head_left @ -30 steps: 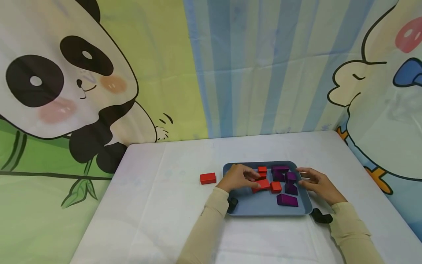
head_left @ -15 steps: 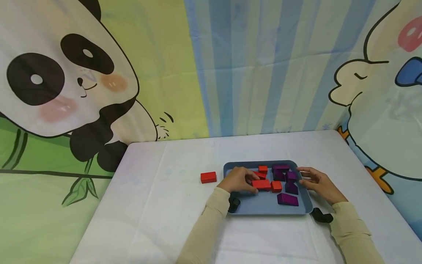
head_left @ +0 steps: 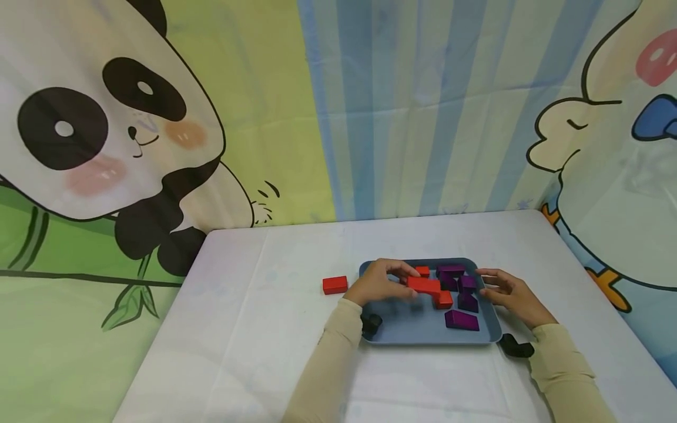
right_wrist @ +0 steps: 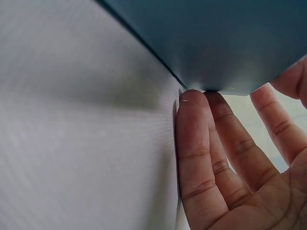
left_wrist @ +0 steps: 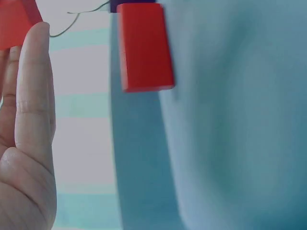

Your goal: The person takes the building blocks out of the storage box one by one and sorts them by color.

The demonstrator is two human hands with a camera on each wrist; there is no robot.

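Note:
My left hand (head_left: 378, 282) pinches a red block (head_left: 424, 286) between thumb and fingers, just above the blue-grey tray (head_left: 404, 332). The left wrist view shows that held block (left_wrist: 17, 24) at its upper left corner, and another red block (left_wrist: 146, 48) lying in the tray. A short red block (head_left: 443, 300) sits close by the held one, and a small red block (head_left: 422, 271) stands behind it. My right hand (head_left: 508, 296) is at the tray's right side. In the right wrist view, its extended fingers (right_wrist: 194, 143) touch the tray's outer wall.
Several purple blocks (head_left: 462, 321) lie in the right part of the tray. A lone red block (head_left: 335, 285) rests on the white table (head_left: 254, 329) left of the tray. Behind the table hangs a cartoon-printed cloth (head_left: 402, 117). Black devices (head_left: 517, 346) sit by both wrists.
My left hand has gripped the red block and raised it slightly up and to the right; it now hides the red block behind it. The right hand has stayed in place.

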